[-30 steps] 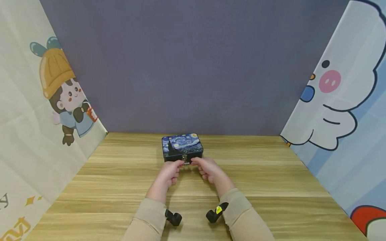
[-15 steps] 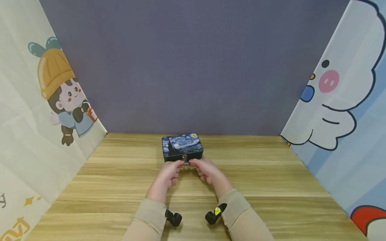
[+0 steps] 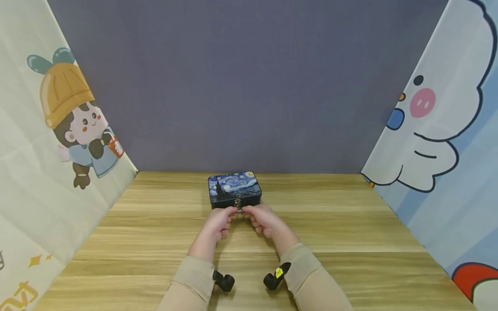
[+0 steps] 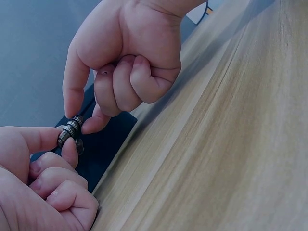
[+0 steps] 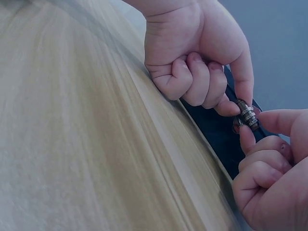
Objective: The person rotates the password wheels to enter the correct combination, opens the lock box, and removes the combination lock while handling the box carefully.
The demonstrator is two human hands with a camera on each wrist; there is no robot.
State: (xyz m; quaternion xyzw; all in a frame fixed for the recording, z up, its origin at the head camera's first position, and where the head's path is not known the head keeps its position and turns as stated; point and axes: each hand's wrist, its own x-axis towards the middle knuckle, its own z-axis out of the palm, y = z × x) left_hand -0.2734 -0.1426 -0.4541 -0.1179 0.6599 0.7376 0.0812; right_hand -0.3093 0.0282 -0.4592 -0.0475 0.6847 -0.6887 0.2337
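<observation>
A dark blue tin box [image 3: 235, 186], its lid printed with a swirling starry night painting, rests at the back middle of the table. From the metal clasp [image 3: 237, 202] on its front hangs a small combination padlock [image 4: 70, 129] with ridged number dials. My left hand [image 3: 219, 222] pinches one end of the padlock between thumb and index finger. At the opposite end, my right hand [image 3: 266, 219] has its thumb and index finger on the dials, as the right wrist view shows. The other fingers of both hands are curled into the palms. Fingertips partly cover the padlock.
The wood-grain table [image 3: 155, 242] runs back to a grey-blue panel [image 3: 249, 86]. Cartoon-printed sheets stand at both sides, a white left sheet [image 3: 23, 181] and a blue-white right sheet [image 3: 463, 207]. Small black wrist devices sit at both sleeve cuffs.
My right hand has moved slightly left, closer to the left hand, so less of the padlock shows between them. The left hand and the box stay in place.
</observation>
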